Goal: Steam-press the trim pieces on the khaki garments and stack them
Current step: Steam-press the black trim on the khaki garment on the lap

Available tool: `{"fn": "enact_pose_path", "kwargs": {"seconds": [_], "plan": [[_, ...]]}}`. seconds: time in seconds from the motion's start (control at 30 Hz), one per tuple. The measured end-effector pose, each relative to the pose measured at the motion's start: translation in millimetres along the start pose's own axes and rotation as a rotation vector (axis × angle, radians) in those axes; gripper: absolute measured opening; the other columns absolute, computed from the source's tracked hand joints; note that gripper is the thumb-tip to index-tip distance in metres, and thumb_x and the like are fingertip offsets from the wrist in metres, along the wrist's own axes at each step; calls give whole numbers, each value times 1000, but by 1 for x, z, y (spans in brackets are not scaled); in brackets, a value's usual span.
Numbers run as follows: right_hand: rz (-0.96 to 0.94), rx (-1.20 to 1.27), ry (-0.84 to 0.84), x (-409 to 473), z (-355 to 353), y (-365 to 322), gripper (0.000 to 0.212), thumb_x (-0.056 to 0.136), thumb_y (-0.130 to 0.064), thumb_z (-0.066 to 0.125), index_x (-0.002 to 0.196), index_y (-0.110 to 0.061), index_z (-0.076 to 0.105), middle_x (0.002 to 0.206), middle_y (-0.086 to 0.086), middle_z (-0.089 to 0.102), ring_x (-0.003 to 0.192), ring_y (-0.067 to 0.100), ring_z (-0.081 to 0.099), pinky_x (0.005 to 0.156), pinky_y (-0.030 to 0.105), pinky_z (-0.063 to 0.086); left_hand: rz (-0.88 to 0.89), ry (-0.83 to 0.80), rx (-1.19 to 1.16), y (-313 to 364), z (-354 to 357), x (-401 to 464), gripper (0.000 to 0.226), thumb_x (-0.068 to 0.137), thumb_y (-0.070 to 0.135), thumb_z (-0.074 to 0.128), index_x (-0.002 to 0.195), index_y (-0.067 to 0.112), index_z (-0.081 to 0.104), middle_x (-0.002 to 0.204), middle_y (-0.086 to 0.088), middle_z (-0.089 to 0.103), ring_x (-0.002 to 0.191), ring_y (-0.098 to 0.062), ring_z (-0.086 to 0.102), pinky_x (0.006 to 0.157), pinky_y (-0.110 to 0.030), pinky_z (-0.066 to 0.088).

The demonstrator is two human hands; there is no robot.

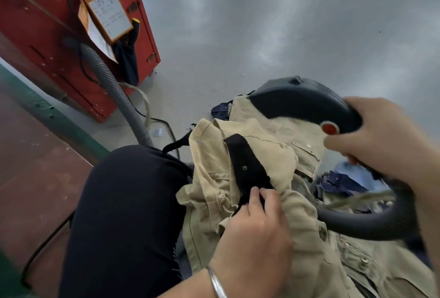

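A khaki garment (pixel 252 155) with snaps and buttons lies bunched across my lap at the centre and lower right. A black trim strip (pixel 245 164) with a metal snap lies diagonally on it. My left hand (pixel 254 231), wearing a silver bangle, pinches the lower end of that strip between thumb and fingertips. My right hand (pixel 385 138) grips the handle of a dark handheld steamer (pixel 300 100) with a red button. The steamer head hovers over the garment's far end, just above the strip. Its dark hose (pixel 371 221) loops under my right wrist.
My dark-trousered leg (pixel 126 214) fills the lower left. A red cabinet (pixel 42 36) with an orange-backed paper tag stands at upper left, with a grey ribbed hose (pixel 114 90) running down in front of it. Navy fabric pieces (pixel 342 181) lie on the grey floor (pixel 262 24) at right.
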State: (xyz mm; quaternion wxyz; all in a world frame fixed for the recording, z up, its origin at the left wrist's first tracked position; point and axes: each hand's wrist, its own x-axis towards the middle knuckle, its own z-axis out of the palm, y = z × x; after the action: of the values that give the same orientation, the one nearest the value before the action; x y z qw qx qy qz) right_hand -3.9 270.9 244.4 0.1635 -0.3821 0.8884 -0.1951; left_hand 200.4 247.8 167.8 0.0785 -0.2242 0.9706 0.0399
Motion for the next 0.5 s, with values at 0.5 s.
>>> {"fn": "enact_pose_path", "kwargs": {"seconds": [0.5], "plan": [[175,-81,-54,41,55,6,15,81,-26,67,94,-26,61,80,3,66,72,28,67,70,38,57,28,42,25,-2,1,-5,69,89,-2,7,100,6,75,98,-8,73,93,-22,71,60,-22,56]]}}
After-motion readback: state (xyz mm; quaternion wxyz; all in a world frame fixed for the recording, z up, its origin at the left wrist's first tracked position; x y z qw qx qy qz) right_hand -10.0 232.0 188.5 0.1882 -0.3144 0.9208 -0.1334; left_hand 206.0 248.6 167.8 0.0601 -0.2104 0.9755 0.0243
